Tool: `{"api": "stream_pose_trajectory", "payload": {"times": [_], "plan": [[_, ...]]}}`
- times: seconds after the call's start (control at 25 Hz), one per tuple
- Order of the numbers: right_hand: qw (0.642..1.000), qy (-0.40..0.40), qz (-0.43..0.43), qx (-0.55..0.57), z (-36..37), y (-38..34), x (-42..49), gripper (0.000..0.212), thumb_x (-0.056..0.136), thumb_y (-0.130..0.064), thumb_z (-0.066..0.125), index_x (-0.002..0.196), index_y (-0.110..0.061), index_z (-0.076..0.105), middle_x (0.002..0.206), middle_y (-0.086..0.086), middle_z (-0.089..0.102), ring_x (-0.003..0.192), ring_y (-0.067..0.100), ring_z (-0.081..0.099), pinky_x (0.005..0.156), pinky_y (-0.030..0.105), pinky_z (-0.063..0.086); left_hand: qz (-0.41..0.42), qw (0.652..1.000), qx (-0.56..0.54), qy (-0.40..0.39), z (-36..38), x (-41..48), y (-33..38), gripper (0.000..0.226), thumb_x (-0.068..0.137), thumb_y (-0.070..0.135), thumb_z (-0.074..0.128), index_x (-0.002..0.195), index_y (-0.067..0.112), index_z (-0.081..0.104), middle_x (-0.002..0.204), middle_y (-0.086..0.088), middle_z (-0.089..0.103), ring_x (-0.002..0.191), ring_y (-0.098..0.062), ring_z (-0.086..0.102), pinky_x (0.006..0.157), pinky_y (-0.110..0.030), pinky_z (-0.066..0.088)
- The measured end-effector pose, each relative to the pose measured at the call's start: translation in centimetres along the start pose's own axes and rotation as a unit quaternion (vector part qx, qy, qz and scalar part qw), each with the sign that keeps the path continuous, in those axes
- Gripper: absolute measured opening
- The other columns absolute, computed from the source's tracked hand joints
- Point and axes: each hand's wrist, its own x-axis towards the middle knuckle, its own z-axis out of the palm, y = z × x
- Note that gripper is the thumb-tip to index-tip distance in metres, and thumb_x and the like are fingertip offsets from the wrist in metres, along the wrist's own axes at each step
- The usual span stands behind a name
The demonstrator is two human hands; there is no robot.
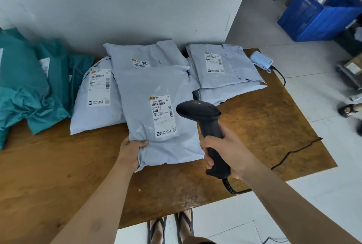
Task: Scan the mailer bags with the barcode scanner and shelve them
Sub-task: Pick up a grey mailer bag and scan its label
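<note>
The grey mailer bag [156,83] lies flat with its white label up. Other grey bags [235,71] lie at its 10, 12 and 2 o'clock. The black scanner [197,110] is upright at its 3 o'clock, head toward the label.

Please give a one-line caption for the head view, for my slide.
Right hand aims a barcode scanner at the grey mailer bag gripped by the left hand at a wooden table.

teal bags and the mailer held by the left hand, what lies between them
A second grey mailer, label up, lies between the teal bags and the held mailer, its right edge under the held one. Head view shows it.
</note>
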Motion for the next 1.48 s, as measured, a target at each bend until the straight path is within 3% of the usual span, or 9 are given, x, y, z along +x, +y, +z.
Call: {"api": "stream_pose_trajectory", "payload": {"times": [0.24, 0.4, 0.64, 0.76, 0.88, 0.96, 1.12, 1.2, 1.48], "plan": [[1.000, -0.001, 0.008, -0.024, 0.4, 0.0, -0.1, 0.025, 0.084, 0.006, 0.052, 0.095, -0.016, 0.054, 0.053, 0.004, 0.047, 0.039, 0.018, 0.040, 0.047, 0.028, 0.042, 0.002, 0.999, 0.017, 0.031, -0.2, 0.0, -0.1, 0.035, 0.077, -0.019, 0.060, 0.103, 0.004, 0.055, 0.087, -0.013, 0.062, 0.072, -0.027, 0.060, 0.074, -0.039, 0.052], [1.000, -0.005, 0.005, -0.023, 0.5, -0.1, 0.0, 0.022, 0.084, 0.006, 0.052, 0.092, -0.014, 0.053, 0.053, 0.004, 0.046, 0.038, 0.018, 0.040, 0.045, 0.028, 0.042, 0.000, 0.999, 0.015, 0.036, -0.2, 0.0, -0.4, 0.036, 0.076, -0.019, 0.061, 0.103, 0.004, 0.056, 0.098, -0.015, 0.062, 0.088, -0.034, 0.060, 0.091, -0.049, 0.049], [1.000, -0.014, -0.002, -0.018, 0.5, 0.1, -0.1, 0.023, 0.084, 0.006, 0.052, 0.091, -0.016, 0.053, 0.055, 0.005, 0.047, 0.039, 0.019, 0.039, 0.046, 0.029, 0.042, 0.003, 0.999, 0.006, 0.032, -0.2, 0.0, -0.3, 0.042, 0.076, -0.021, 0.059, 0.110, 0.003, 0.057, 0.105, -0.017, 0.063, 0.097, -0.036, 0.060, 0.094, -0.053, 0.048], [0.999, 0.032, -0.020, -0.025, -0.1, 0.7, 0.7, 0.023, 0.086, 0.002, 0.057, 0.100, -0.016, 0.055, 0.058, 0.007, 0.050, 0.040, 0.019, 0.042, 0.047, 0.030, 0.043, 0.002, 1.000, 0.008, 0.011, 0.2, -0.4, 0.4, 0.039, 0.077, -0.019, 0.059, 0.109, 0.003, 0.057, 0.102, -0.017, 0.064, 0.086, -0.034, 0.062, 0.086, -0.050, 0.051], [0.973, 0.150, -0.069, -0.160, -2.1, 2.2, 3.4, 0.030, 0.087, -0.006, 0.063, 0.110, -0.017, 0.047, 0.071, 0.004, 0.055, 0.050, 0.016, 0.051, 0.049, 0.025, 0.043, 0.031, 0.999, 0.001, -0.039, 1.1, -1.1, 2.3, 0.031, 0.078, -0.018, 0.059, 0.101, 0.002, 0.061, 0.093, -0.015, 0.066, 0.079, -0.030, 0.064, 0.077, -0.044, 0.053], [0.952, 0.186, -0.064, -0.237, -4.0, 3.5, 6.4, 0.044, 0.086, -0.011, 0.065, 0.122, -0.018, 0.042, 0.086, 0.000, 0.058, 0.065, 0.015, 0.057, 0.054, 0.022, 0.042, 0.059, 0.996, -0.003, -0.064, 1.8, -1.4, 4.2, 0.026, 0.078, -0.017, 0.059, 0.094, 0.003, 0.063, 0.091, -0.015, 0.066, 0.079, -0.030, 0.064, 0.075, -0.042, 0.054], [0.928, 0.172, -0.043, -0.328, -6.0, 5.8, 12.1, 0.060, 0.083, -0.012, 0.069, 0.137, -0.010, 0.041, 0.116, 0.010, 0.062, 0.095, 0.025, 0.059, 0.074, 0.030, 0.045, 0.116, 0.990, 0.010, -0.084, 2.8, -1.9, 8.1, 0.026, 0.078, -0.018, 0.058, 0.091, 0.004, 0.064, 0.084, -0.013, 0.071, 0.075, -0.026, 0.069, 0.070, -0.035, 0.058], [0.920, 0.184, -0.061, -0.340, -5.9, 6.8, 13.8, 0.060, 0.082, -0.010, 0.070, 0.134, -0.007, 0.041, 0.117, 0.012, 0.062, 0.101, 0.028, 0.059, 0.075, 0.029, 0.043, 0.131, 0.987, 0.028, -0.086, 2.6, -2.3, 9.2, 0.025, 0.078, -0.019, 0.057, 0.090, 0.002, 0.064, 0.078, -0.012, 0.072, 0.068, -0.023, 0.071, 0.062, -0.030, 0.060], [0.897, 0.212, -0.065, -0.382, -6.4, 10.3, 16.7, 0.065, 0.079, -0.006, 0.070, 0.138, -0.015, 0.045, 0.116, 0.010, 0.063, 0.106, 0.028, 0.059, 0.088, 0.039, 0.052, 0.138, 0.985, 0.025, -0.096, 1.6, -2.4, 10.7, 0.025, 0.078, -0.020, 0.056, 0.095, -0.003, 0.064, 0.079, -0.014, 0.073, 0.068, -0.024, 0.071, 0.059, -0.031, 0.059]]}}
